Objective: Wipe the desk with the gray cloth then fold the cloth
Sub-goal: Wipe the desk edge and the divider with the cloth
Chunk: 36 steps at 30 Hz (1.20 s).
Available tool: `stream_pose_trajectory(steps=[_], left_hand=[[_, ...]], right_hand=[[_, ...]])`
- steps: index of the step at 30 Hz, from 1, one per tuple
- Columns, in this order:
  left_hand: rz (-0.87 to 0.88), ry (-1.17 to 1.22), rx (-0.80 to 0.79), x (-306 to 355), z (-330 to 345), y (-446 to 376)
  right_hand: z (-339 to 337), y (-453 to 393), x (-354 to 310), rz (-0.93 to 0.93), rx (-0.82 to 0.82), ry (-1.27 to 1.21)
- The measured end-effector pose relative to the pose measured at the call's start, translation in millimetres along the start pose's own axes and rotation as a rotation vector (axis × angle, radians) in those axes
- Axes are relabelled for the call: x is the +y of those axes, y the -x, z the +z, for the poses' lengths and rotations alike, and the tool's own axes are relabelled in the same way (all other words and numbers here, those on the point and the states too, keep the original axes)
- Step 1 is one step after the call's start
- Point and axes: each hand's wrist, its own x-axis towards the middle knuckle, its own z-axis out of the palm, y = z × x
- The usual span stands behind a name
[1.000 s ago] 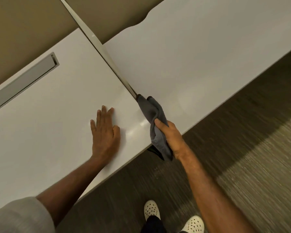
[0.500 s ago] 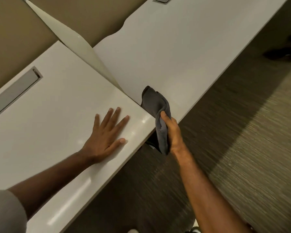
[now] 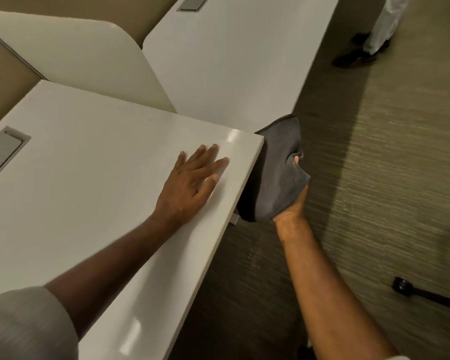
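The gray cloth [image 3: 276,175] hangs bunched off the near right corner of the white desk [image 3: 89,183], pressed against the desk's side edge. My right hand [image 3: 292,203] grips it from below and behind, mostly hidden by the fabric, with one fingertip showing through a fold. My left hand [image 3: 192,180] lies flat on the desk top near that corner, fingers spread, holding nothing.
A beige divider panel [image 3: 83,58] separates this desk from a second white desk [image 3: 231,61] behind it. Each desk has a grey cable slot [image 3: 0,152]. On the carpet stand another person's legs [image 3: 374,29] at top right and a dark chair base [image 3: 426,294] at right.
My right hand with the cloth has slid off the gap between the desks and down around the desk's corner edge. My left hand has stayed flat; the view has swung right.
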Motion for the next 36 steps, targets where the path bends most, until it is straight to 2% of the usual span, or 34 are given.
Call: stream_pose_trajectory(steps=[2, 5, 9, 11, 13, 18, 23, 26, 28, 30, 33, 36], left_hand=[[0.001, 0.01, -0.004, -0.4, -0.4, 0.4], [0.002, 0.031, -0.002, 0.9, -1.4, 1.4], [-0.02, 0.092, 0.015, 7.2, -3.4, 2.7], [-0.036, 0.109, 0.019, 9.2, -3.8, 3.7], [-0.046, 0.112, 0.014, 9.9, -4.0, 4.1], [-0.046, 0.081, 0.002, 8.8, -3.5, 2.8], [-0.049, 0.072, -0.004, 10.2, -4.4, 4.7], [-0.052, 0.09, 0.002, 12.6, -5.0, 5.7], [-0.053, 0.101, -0.003, 12.5, -5.5, 5.4], [-0.045, 0.097, -0.027, 10.9, -6.2, 4.2], [-0.041, 0.061, -0.066, 7.4, -4.4, 3.0], [-0.061, 0.107, -0.036, 7.9, -2.0, 3.0]], right_hand=[[-1.1, 6.6, 0.6, -0.017, 0.058, 0.014], [-5.5, 28.3, 8.4, -0.026, 0.099, -0.197], [-0.4, 71.6, 25.3, 0.046, 0.137, -0.259], [0.3, 101.8, 48.2, 0.138, 0.186, -0.303], [5.9, 133.7, 69.1, 0.149, 0.23, -0.311], [21.7, 179.1, 91.0, 0.124, 0.166, -0.342], [42.1, 215.6, 107.1, 0.06, 0.071, -0.203], [53.3, 239.5, 121.4, 0.004, 0.08, 0.06], [60.7, 242.1, 127.3, -0.147, 0.103, 0.287], [68.8, 230.6, 126.0, -0.314, 0.041, 0.437], [76.6, 199.1, 110.8, -0.425, 0.018, 0.613], [75.4, 140.3, 82.8, -0.449, 0.029, 0.563]])
